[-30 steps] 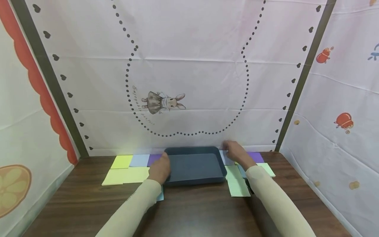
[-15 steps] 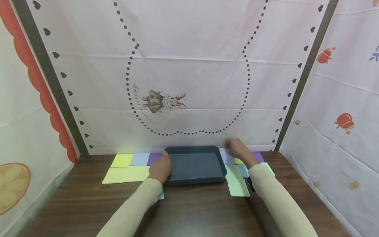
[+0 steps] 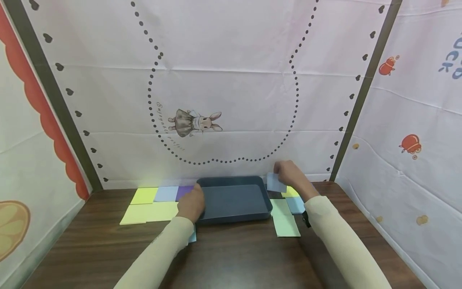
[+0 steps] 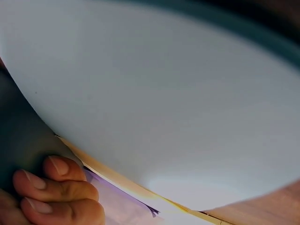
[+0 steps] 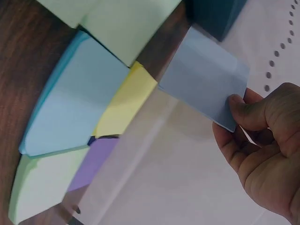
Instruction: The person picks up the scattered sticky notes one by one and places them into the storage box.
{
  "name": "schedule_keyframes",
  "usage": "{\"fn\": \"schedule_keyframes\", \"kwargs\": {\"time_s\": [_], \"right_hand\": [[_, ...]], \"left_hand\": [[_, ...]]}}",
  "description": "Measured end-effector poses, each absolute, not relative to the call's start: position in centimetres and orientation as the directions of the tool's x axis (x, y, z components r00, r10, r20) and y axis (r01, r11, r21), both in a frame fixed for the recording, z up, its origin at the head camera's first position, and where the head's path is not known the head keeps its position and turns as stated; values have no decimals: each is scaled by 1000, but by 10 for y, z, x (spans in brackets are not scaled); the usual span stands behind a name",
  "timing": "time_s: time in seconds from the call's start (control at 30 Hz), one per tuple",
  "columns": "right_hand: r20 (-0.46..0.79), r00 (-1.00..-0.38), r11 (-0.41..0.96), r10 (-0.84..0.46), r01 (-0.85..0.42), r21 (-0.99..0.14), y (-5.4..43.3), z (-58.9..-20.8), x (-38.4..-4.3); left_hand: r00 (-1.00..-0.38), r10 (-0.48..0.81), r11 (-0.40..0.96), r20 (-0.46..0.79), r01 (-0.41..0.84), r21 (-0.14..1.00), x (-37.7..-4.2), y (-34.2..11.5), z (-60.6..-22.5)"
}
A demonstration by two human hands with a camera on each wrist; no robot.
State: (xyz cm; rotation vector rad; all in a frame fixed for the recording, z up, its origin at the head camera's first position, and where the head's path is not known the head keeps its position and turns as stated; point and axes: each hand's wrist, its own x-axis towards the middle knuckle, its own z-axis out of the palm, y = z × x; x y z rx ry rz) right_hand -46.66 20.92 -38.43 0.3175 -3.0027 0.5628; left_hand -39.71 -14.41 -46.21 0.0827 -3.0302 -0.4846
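The dark blue-grey tray (image 3: 231, 200) lies flat on the table against the back cloth. At its left side, my left hand (image 3: 192, 204) grips the rim, and its curled fingers (image 4: 65, 187) show beside the dark tray wall in the left wrist view. My right hand (image 3: 289, 173) pinches a pale blue sticky note (image 5: 206, 75) by one edge between thumb and fingers, raised off the table just right of the tray. A large pale sheet-like surface (image 4: 150, 93), close and blurred, covers much of the left wrist view.
Yellow notes (image 3: 144, 196), a light blue one (image 3: 166, 193) and a purple one (image 3: 183, 192) lie left of the tray. Right of it are green notes (image 3: 283, 212), a blue pad (image 5: 79, 93), a yellow note (image 5: 125, 101) and a purple note (image 5: 93, 161). Printed cloth (image 3: 231, 100) walls surround the table.
The right hand has picked the pale blue note up from the table beside the tray and lifted it slightly. The left hand stays at the tray's left side.
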Motion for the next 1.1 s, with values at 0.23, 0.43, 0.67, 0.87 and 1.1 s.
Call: {"fn": "schedule_keyframes", "kwargs": {"time_s": [0.23,0.43,0.67,0.87,1.1], "right_hand": [[189,-957,911,-219,-270,-311,203,-369,-460],[280,-928,898,-247,-328,-294,190,-355,-445],[320,-893,860,-315,-411,-302,166,-355,-428],[329,-867,836,-374,-469,-284,152,-361,-425],[295,-870,820,-395,-479,-314,145,-370,-425]], "left_hand": [[-995,-66,952,72,-41,303,-408,-147,-472],[-994,-54,959,90,-26,282,-443,-158,-506],[-995,-42,967,94,-17,253,-459,-164,-525],[-992,-57,965,113,-26,260,-449,-159,-518],[-993,-57,964,106,-27,266,-456,-162,-525]]}}
